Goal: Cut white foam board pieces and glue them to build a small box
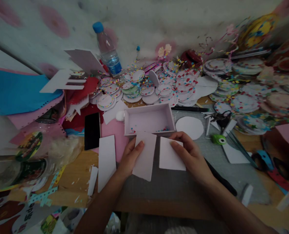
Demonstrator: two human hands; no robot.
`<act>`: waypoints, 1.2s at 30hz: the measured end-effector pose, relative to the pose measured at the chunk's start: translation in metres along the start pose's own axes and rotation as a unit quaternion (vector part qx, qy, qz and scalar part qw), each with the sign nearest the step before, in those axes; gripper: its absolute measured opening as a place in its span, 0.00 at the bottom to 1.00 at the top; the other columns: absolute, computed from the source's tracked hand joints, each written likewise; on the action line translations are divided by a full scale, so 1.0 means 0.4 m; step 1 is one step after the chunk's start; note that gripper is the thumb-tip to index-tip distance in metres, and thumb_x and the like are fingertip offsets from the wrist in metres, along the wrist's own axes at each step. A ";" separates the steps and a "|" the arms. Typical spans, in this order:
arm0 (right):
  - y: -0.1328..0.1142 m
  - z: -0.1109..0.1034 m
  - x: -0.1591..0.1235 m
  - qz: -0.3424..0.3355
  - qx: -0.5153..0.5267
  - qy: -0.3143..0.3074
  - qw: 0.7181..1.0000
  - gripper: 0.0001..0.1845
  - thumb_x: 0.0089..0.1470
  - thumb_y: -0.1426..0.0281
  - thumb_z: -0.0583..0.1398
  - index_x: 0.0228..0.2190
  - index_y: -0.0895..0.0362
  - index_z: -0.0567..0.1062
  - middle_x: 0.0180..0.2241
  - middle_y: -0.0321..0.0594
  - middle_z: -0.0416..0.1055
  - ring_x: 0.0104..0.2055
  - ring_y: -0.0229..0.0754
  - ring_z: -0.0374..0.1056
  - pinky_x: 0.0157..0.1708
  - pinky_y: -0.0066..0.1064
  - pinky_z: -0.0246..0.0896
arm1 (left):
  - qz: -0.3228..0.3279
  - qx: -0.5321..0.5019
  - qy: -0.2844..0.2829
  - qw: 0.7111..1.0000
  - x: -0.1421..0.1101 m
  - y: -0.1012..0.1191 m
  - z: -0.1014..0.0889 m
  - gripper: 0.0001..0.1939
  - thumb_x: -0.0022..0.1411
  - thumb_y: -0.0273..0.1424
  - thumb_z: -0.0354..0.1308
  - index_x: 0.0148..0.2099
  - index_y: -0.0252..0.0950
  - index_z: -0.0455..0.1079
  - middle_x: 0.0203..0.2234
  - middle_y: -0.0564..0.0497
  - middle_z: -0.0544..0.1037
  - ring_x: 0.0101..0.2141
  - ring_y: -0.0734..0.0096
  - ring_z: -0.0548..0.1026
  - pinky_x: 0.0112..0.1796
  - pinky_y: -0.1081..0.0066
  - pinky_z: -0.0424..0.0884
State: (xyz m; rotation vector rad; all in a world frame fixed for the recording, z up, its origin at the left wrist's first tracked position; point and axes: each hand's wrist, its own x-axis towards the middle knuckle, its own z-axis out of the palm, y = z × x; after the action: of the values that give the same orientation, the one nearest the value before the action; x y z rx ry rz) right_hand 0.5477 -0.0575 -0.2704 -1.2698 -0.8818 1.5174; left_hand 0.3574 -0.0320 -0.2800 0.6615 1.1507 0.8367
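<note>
My left hand [130, 156] grips a white rectangular foam board piece [144, 157] by its left edge, thumb on top. In my right hand [189, 154] is a second, squarer white foam board piece [170, 157], pinched at its right side. The two pieces are held side by side with a narrow gap between them. Just beyond them sits an open white box [149, 118], with small coloured bits along its inner bottom edge. A white disc [189, 127] lies right of the box, close to my right fingers. Fingers under both pieces are partly hidden.
A black phone [92, 131] and a white strip [107, 162] lie to the left. Behind stand a water bottle [109, 52] and many dotted white discs [164, 91]. Scissors [223, 122], a green punch [219, 139] and a dark tool [221, 178] lie right on the grey mat [251, 182].
</note>
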 end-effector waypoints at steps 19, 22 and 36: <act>0.009 0.006 0.000 0.084 0.128 -0.013 0.988 0.17 0.49 0.62 0.65 0.37 0.49 0.64 0.29 0.30 0.65 0.24 0.32 0.61 0.20 0.21 0.57 | 0.014 0.045 -0.010 0.999 -0.001 -0.008 0.004 0.19 0.55 0.44 0.63 0.45 0.37 0.73 0.28 0.52 0.77 0.24 0.77 0.71 0.24 0.79 0.65; 0.010 0.006 -0.005 0.063 0.125 -0.008 0.990 0.17 0.49 0.62 0.65 0.37 0.49 0.65 0.31 0.31 0.66 0.25 0.32 0.62 0.21 0.22 0.59 | 0.018 0.040 -0.014 0.999 0.000 -0.008 0.003 0.19 0.55 0.44 0.63 0.44 0.37 0.73 0.29 0.52 0.78 0.24 0.77 0.71 0.23 0.79 0.64; 0.008 0.014 -0.028 -0.038 -0.029 0.009 0.999 0.11 0.57 0.60 0.58 0.38 0.48 0.61 0.27 0.30 0.59 0.21 0.33 0.56 0.16 0.23 0.52 | 0.029 0.056 -0.012 0.998 0.000 -0.017 0.001 0.19 0.56 0.43 0.62 0.46 0.38 0.73 0.32 0.51 0.79 0.28 0.72 0.74 0.28 0.77 0.66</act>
State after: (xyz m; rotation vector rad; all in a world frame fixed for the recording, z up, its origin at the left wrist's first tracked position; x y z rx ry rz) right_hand 0.5418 -0.0692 -0.2689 -1.2753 -0.9592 1.4271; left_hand 0.3591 -0.0358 -0.2854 0.7987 1.1662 0.8164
